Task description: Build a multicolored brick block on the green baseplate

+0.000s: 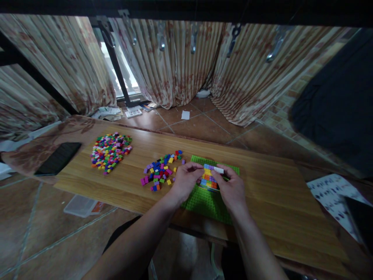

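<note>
A green studded baseplate (210, 208) lies on the wooden board in front of me. Over its upper half is a build of toy bricks (208, 178) in yellow, orange, blue and purple rows. My left hand (188, 181) grips the left side of this build, thumb and fingers pressed together. From the other side my right hand (231, 186) closes on its right edge. A white brick (218, 170) shows between the right thumb and index finger. Whether the build is attached to the baseplate or held just above it, I cannot tell.
Loose toy bricks (159, 171) lie scattered left of the baseplate. Farther left is a dense heap of small bricks (112, 151). A black phone-like slab (58, 158) lies beyond the wooden board (271, 194). A printed sheet (335, 198) is at the right.
</note>
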Demonstrator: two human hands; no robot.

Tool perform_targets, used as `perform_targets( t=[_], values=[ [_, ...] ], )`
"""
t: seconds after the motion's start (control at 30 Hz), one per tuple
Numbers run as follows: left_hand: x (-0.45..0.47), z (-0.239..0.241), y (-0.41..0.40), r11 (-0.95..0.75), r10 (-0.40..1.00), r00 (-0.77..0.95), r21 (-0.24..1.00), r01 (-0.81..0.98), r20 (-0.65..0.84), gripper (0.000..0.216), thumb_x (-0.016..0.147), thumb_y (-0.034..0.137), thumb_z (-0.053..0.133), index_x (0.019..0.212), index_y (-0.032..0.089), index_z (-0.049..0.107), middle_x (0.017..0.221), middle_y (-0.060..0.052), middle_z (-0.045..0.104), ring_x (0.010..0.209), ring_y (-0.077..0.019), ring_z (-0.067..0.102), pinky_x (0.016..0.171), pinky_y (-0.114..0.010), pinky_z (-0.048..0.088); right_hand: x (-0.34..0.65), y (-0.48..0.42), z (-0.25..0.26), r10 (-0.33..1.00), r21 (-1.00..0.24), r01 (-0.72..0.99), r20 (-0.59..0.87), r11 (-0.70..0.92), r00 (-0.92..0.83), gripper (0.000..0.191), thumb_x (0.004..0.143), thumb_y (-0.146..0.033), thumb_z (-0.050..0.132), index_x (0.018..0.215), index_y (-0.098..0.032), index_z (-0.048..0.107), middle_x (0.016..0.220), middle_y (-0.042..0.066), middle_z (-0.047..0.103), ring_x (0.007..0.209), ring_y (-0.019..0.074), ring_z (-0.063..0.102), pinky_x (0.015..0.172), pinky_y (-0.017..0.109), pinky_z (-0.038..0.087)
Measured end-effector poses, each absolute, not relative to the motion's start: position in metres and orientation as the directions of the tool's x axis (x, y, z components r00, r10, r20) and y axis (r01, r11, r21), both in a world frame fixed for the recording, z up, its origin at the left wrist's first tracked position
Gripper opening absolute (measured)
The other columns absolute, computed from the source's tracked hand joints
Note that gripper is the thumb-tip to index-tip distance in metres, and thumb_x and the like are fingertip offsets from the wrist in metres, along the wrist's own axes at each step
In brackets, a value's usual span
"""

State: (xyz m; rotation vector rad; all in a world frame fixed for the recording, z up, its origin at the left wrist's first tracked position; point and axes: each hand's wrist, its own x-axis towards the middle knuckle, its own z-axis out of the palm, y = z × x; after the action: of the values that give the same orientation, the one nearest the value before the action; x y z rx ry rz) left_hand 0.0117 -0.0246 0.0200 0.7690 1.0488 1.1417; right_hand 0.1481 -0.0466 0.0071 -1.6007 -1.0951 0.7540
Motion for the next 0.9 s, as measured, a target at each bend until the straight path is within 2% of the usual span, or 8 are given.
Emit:
perform_targets(
  t=[0.13,0.33,0.47,0.6,0.67,0.77,0.83,0.9],
  values=[
    [0.012,0.02,-0.025,0.282,0.959,0.085,0.891,-0.356,-0.27,0.019,0.062,0.027,0.075,0.071,0.012,0.066,0.058,0.003,0.057,0.05,-0.0057,0.048,0.051,-0.019,0.039,0.147,-0.047,0.004,0.924,-0.975,0.211,0.021,-0.065,0.381,0.046,0.071,-0.052,0.07,0.102,-0.019,0.07,0.094,0.006,0.074,0.084,0.0222,0.067,0.08,0.039,0.052],
    [0.0,0.027,-0.018,0.252,0.965,0.03,0.889,-0.381,-0.261,0.024,0.065,0.034,0.075,0.069,0.013,0.065,0.062,0.002,0.059,0.051,-0.0055,0.049,0.051,-0.019,0.037,0.163,-0.045,0.003,0.829,-0.988,-0.144,-0.128,-0.057,0.545,0.038,0.073,-0.055,0.068,0.088,-0.02,0.071,0.094,0.005,0.074,0.091,0.0201,0.067,0.077,0.032,0.05],
    [-0.006,0.026,-0.015,0.24,0.964,-0.022,0.902,-0.359,-0.265,0.022,0.069,0.034,0.072,0.071,0.014,0.065,0.062,0.003,0.058,0.05,-0.0055,0.048,0.051,-0.02,0.036,0.176,-0.043,0.003,0.787,-0.98,-0.174,-0.185,-0.101,0.589,0.036,0.073,-0.054,0.068,0.089,-0.021,0.07,0.094,0.005,0.073,0.091,0.0194,0.067,0.069,0.028,0.049],
    [-0.002,0.021,-0.017,0.252,0.965,0.003,0.918,-0.306,-0.263,0.021,0.074,0.034,0.069,0.074,0.014,0.064,0.067,0.001,0.061,0.053,-0.007,0.051,0.053,-0.02,0.038,0.172,-0.042,0.001,0.811,-0.986,-0.158,-0.141,-0.061,0.568,0.036,0.074,-0.053,0.068,0.09,-0.02,0.07,0.094,0.005,0.073,0.091,0.0198,0.068,0.075,0.031,0.052],
    [0.002,0.019,-0.02,0.257,0.965,0.033,0.923,-0.286,-0.258,0.021,0.076,0.034,0.068,0.076,0.014,0.065,0.071,-0.001,0.064,0.06,-0.0091,0.056,0.059,-0.021,0.043,0.164,-0.042,0.001,0.838,-0.988,-0.149,-0.12,-0.047,0.532,0.04,0.077,-0.056,0.065,0.093,-0.02,0.07,0.099,0.007,0.073,0.097,0.0213,0.068,0.083,0.035,0.052],
    [0.009,0.02,-0.024,0.221,0.975,0.083,0.938,-0.268,-0.206,0.026,0.081,0.041,0.064,0.083,0.015,0.068,0.083,-0.004,0.069,0.079,-0.0152,0.063,0.076,-0.027,0.049,0.151,-0.044,0.003,0.883,-0.986,-0.161,-0.12,-0.052,0.454,0.053,0.083,-0.064,0.052,0.107,-0.02,0.068,0.116,0.009,0.07,0.112,0.0234,0.063,0.097,0.04,0.048],
    [0.012,0.022,-0.028,0.202,0.978,0.109,0.947,-0.25,-0.179,0.036,0.085,0.048,0.057,0.093,0.016,0.07,0.098,-0.007,0.072,0.096,-0.0203,0.064,0.089,-0.032,0.049,0.144,-0.046,0.003,0.908,-0.984,-0.171,-0.116,-0.05,0.403,0.061,0.088,-0.067,0.041,0.119,-0.02,0.064,0.128,0.01,0.064,0.121,0.024,0.058,0.104,0.043,0.044],
    [0.017,0.023,-0.034,0.199,0.978,0.115,0.954,-0.224,-0.177,0.047,0.09,0.054,0.047,0.109,0.017,0.069,0.119,-0.009,0.068,0.116,-0.0238,0.059,0.103,-0.036,0.043,0.139,-0.048,0.001,0.925,-0.987,-0.155,-0.095,-0.04,0.367,0.065,0.091,-0.068,0.033,0.129,-0.022,0.058,0.138,0.009,0.057,0.128,0.0239,0.053,0.107,0.044,0.04]
  ],
)
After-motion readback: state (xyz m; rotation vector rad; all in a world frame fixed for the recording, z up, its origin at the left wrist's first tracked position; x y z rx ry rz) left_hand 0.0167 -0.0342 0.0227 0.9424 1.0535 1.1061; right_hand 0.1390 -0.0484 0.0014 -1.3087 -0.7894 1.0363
